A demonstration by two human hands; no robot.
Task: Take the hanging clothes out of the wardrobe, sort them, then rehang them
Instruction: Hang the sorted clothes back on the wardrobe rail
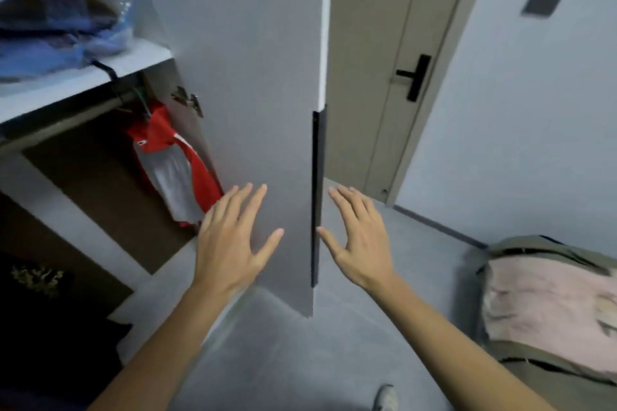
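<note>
One red and grey garment (173, 170) is seen hanging from the rail (66, 120) inside the wardrobe, at about ten o'clock from the hands, close against the open door (253, 110). It looks light, soft and limp, likely to slip off if tugged by the cloth, so it is best taken at the hanger hook (142, 102) and lifted clear of the rail. The left hand (230, 243) and the right hand (359, 243) are held either side of the door's edge, fingers spread wide, nothing gripped.
</note>
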